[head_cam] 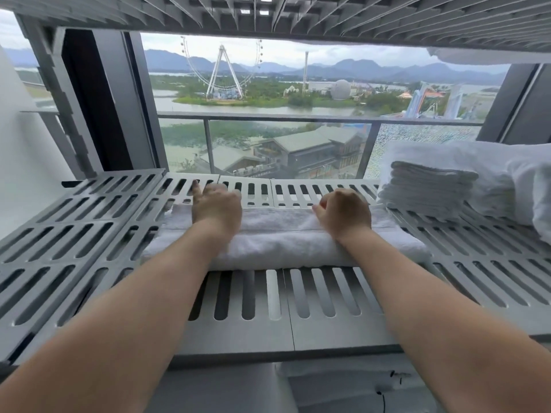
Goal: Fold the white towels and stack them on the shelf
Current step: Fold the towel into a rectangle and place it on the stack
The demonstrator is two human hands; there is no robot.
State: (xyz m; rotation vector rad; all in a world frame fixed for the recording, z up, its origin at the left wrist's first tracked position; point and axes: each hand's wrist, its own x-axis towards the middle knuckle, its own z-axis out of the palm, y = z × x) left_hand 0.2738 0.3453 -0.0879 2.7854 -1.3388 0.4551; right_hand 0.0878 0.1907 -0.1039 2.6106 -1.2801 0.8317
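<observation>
Left hand (216,205) lies flat on the towel's far left part. Its fingers (196,189) are loosely spread and reach past the far edge onto the shelf (89,234), pressing rather than gripping. The towel (277,236) is a long white folded band lying crosswise in the middle of the slotted grey shelf, with bare slats to its left and in front. The right hand (343,214) rests on the towel's far right part with its fingers curled under. Whether they pinch the far edge or simply rest on it, I cannot tell.

As for progress, this towel looks folded and set down, and both hands seem to be squaring or smoothing it. It lies apart from the other linen, so it probably has yet to join a stack.

To the right, near the towel's end, the shelf holds a neat stack (426,189) of greyish folded cloths. A larger white pile (441,155) sits behind the stack, touching it. At the far right lies another white bundle (533,198), partly cut off. On the upper shelf (268,16), white cloth (483,56) shows at the right. How many towels remain unfolded is out of sight.
</observation>
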